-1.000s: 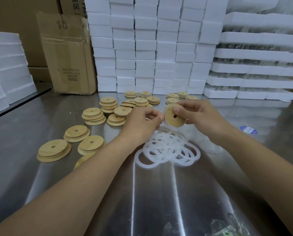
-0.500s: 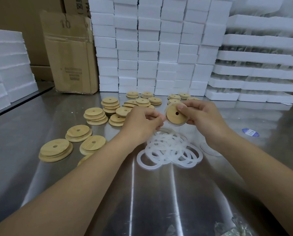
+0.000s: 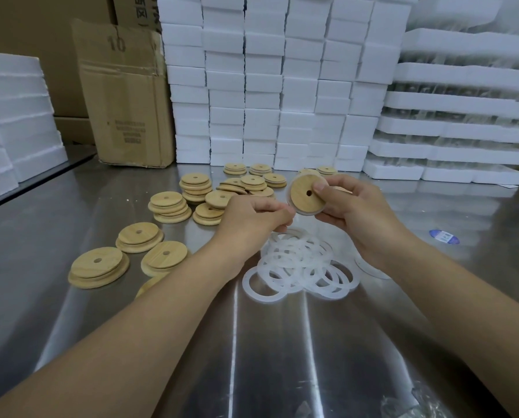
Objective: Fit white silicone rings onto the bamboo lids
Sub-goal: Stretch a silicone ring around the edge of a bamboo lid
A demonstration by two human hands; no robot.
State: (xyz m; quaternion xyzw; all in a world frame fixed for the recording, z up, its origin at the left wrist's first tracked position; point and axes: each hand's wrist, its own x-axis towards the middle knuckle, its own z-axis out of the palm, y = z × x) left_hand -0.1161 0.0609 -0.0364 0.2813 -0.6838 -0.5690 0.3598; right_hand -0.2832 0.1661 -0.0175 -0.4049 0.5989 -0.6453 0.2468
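I read one lid (image 3: 305, 196) pinched in right hand (image 3: 357, 212) just above the ring pile (image 3: 300, 267), left hand (image 3: 252, 218) fingers curled pinching its ring (image 3: 305, 213) on, partly seated; lid stacks (image 3: 167, 206) left of the pile look bare.

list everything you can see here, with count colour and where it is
round bamboo lid with a centre hole: one, tan, in the right hand
white silicone ring: one, translucent white, around that lid's rim
loose silicone rings: pile, white, table below the hands
stacked bamboo lids: many, tan, table's left and middle
steel table: one, silver, under everything
cardboard box: one, brown, far left
foam blocks: many, white, stacked along the back
blue sticker: one, table's right
left hand: pinches the ring at the lid's lower edge
right hand: grips the lid
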